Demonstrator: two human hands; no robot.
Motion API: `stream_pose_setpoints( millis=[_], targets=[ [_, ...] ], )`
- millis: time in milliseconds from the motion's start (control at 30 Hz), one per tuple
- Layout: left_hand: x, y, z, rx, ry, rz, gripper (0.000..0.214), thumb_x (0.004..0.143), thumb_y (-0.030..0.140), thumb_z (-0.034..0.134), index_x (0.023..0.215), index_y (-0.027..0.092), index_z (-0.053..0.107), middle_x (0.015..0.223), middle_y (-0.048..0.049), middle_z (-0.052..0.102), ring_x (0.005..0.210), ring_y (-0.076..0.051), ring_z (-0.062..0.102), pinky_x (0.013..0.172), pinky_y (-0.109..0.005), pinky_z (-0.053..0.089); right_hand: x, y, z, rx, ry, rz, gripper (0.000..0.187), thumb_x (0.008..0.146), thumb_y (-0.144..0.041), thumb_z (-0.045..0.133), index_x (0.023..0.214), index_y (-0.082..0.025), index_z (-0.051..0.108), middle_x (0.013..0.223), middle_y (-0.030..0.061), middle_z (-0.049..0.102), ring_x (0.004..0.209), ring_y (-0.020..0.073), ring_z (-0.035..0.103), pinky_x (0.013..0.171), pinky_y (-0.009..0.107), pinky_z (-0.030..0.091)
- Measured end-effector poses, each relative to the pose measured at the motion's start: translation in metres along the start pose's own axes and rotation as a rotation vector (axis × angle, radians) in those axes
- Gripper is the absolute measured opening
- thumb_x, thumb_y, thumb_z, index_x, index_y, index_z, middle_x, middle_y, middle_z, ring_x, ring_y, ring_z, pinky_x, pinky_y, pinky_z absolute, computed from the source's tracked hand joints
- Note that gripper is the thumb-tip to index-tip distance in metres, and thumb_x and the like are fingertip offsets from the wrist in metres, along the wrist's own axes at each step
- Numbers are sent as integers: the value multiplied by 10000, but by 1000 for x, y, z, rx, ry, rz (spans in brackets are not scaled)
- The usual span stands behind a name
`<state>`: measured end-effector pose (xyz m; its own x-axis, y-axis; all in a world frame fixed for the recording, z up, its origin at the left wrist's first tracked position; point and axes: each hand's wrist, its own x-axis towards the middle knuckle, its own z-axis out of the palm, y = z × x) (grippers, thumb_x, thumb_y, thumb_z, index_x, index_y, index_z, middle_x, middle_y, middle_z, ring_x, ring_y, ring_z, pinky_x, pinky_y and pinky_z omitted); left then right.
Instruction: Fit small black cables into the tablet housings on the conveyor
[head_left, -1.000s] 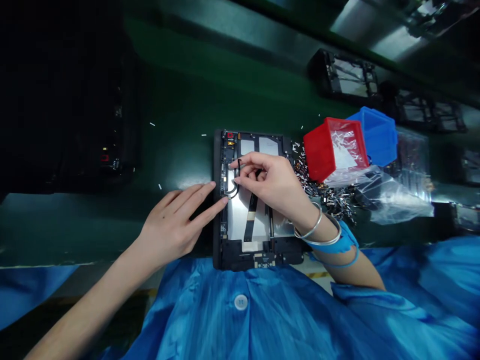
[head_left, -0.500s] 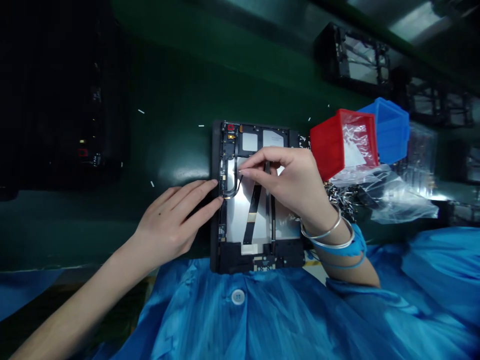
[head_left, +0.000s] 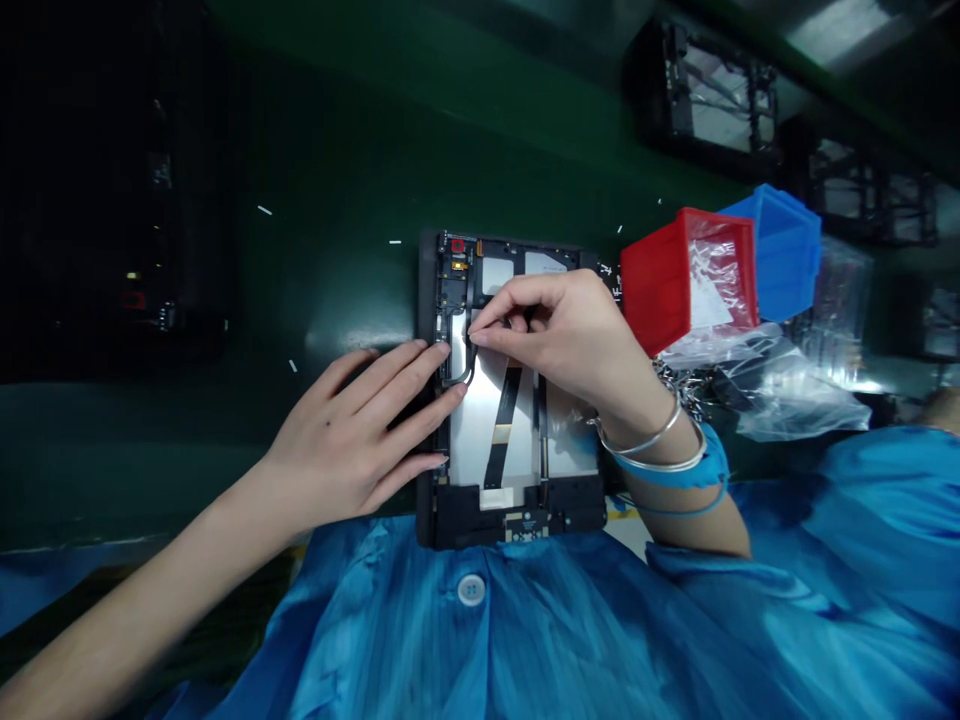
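An opened tablet (head_left: 465, 465) lies upright in front of me, its inside facing up with silvery panels and dark flat ribbon cables. Along its left side runs a thin black cable (head_left: 472, 370), bent into a curve. My right hand (head_left: 581, 325) pinches that cable with thumb and forefinger, the other fingers curled underneath. My left hand (head_left: 349, 430) rests with spread fingers on the tablet's left edge, and its fingertips touch the frame and the lower bend of the cable. A wide ribbon cable (head_left: 506, 410) slants across the silvery panel between the hands.
Right of the tablet stand a red bin (head_left: 652, 285) with clear plastic bags and a blue bin (head_left: 787, 255). Small metal parts (head_left: 686, 385) and a plastic bag (head_left: 795, 390) lie below. More devices (head_left: 720, 100) stand at the back right. White strips (head_left: 265, 210) dot the green table.
My left hand has moved slightly right onto the tablet's edge, its fingers spreading wider. My right hand has shifted a little up and left, still pinching at the cable.
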<state>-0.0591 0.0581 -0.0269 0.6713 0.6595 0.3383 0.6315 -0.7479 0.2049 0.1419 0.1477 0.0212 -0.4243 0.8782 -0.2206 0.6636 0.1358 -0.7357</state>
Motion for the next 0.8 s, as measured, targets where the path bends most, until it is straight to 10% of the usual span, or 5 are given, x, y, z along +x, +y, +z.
stream_pose_setpoints(
  millis=[633,800],
  targets=[
    [8,-6,-7,-247,-55,48,461,946,338,455,1344,110,497,1357,-148,534,1283,-330,482,1043,-514,415,-1,-1,8,-135,44,-54,101,752,-98,655,679,-164,677,662,-7,598,671,110,523,612,266,361],
    [18,-7,-4,-242,-58,-3,425,950,360,432,1295,141,551,1329,-126,569,1261,-326,504,1030,-513,415,-11,-5,4,-183,209,-93,180,780,-125,640,925,-218,693,692,-5,594,718,149,542,668,295,400]
  ],
)
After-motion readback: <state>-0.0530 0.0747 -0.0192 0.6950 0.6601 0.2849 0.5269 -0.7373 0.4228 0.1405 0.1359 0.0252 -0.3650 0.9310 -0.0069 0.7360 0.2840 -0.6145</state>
